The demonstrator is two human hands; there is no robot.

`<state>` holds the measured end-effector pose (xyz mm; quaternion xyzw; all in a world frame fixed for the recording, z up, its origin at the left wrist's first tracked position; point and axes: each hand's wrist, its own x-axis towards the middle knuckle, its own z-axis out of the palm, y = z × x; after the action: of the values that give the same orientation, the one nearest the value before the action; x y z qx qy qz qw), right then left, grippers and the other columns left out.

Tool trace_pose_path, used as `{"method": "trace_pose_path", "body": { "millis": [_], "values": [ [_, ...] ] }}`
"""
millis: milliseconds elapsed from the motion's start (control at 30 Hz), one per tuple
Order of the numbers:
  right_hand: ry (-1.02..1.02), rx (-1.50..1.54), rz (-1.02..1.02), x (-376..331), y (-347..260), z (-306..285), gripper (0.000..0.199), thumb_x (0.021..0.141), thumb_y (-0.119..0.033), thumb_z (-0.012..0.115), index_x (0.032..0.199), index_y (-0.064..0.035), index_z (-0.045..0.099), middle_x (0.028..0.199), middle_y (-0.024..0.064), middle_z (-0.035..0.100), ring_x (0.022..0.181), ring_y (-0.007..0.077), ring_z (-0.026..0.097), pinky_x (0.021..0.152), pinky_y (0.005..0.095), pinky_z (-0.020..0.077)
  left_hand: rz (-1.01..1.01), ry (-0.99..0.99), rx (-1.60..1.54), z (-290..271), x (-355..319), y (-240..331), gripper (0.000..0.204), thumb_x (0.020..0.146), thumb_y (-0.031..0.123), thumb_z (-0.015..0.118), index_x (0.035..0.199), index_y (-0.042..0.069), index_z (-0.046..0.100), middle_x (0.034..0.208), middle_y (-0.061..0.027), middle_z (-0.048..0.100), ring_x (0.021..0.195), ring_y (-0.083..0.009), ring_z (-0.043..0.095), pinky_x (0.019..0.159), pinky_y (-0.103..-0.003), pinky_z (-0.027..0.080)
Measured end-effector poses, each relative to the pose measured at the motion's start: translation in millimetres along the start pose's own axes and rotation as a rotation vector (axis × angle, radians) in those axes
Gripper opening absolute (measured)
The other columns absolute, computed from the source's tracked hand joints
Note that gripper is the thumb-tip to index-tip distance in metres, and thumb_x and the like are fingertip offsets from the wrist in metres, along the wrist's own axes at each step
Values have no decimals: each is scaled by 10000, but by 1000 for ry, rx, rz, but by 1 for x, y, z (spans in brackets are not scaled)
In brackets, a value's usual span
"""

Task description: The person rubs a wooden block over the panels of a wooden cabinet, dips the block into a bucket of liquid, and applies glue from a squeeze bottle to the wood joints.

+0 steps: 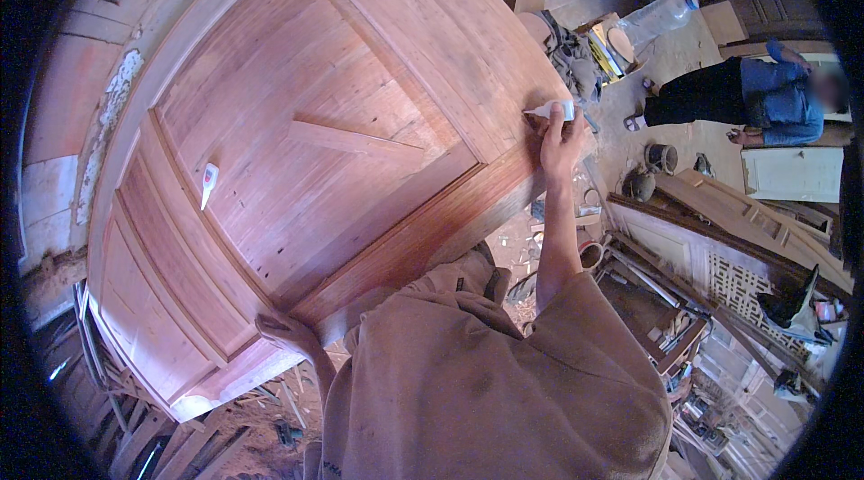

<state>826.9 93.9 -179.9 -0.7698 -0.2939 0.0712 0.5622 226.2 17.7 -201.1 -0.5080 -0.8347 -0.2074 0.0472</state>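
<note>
Head view: a large panelled wooden door (297, 156) is laid flat as the work surface. The right hand (560, 143) is at the door's far right edge, its grip pinched around a small white glue bottle (551, 109), with the nozzle pointed left onto the edge rail. Step in hand, judged: glue is being applied along that rail. The bottle sits at the top of the grip, just above the knuckles, with its tip touching or nearly touching the wood; contact cannot be confirmed.

The left hand (286, 329) is set on the door's near lower edge, fingers curled over the rim and pressed onto the wood, with nothing else held. It appears to brace the door.

A second small white tube (208, 183) lies loose on the left panel, well apart from both hands. A loose wooden strip (355, 140) lies across the centre panel.

Next move, judged: a steady squeeze, with the nozzle kept on the rail line and the left brace kept firm.

Another person in a blue top (774, 98) is seen at far right, apart from the work.
</note>
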Motion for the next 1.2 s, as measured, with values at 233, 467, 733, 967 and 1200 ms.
{"method": "trace_pose_path", "body": {
  "millis": [233,467,733,967,1200],
  "values": [
    [-1,8,8,1,2,-2,279,987,-270,578,1032,4,557,732,39,587,582,96,528,513,247,417,15,11,-34,-3,0,9,427,991,232,563,1296,-48,458,1250,-244,522,1151,-387,528,970,-465,464],
    [39,194,120,-3,-4,-9,222,994,-251,566,971,-30,556,707,13,580,567,72,513,499,230,393,-15,-5,-27,1,0,-2,435,989,242,566,1300,-42,456,1246,-244,522,1151,-394,522,975,-480,448],
    [52,0,30,-2,-7,-14,223,990,-224,571,941,-7,565,673,20,583,548,77,523,491,235,410,-12,-28,-27,-3,1,5,450,991,272,560,1300,-40,461,1247,-246,521,1159,-404,508,980,-497,424],
    [71,-138,-49,2,20,-14,245,985,-226,580,938,14,569,674,28,586,542,87,536,484,240,424,22,-1,-45,-1,1,3,454,985,272,571,1296,-41,462,1248,-251,523,1155,-403,515,980,-494,429],
    [-11,-71,131,-3,5,-22,415,974,-304,576,1171,62,566,973,191,630,857,240,612,740,370,493,-13,-23,-61,-2,2,2,442,991,260,558,1297,-43,461,1249,-254,526,1164,-402,512,990,-492,424]
  ]
}}
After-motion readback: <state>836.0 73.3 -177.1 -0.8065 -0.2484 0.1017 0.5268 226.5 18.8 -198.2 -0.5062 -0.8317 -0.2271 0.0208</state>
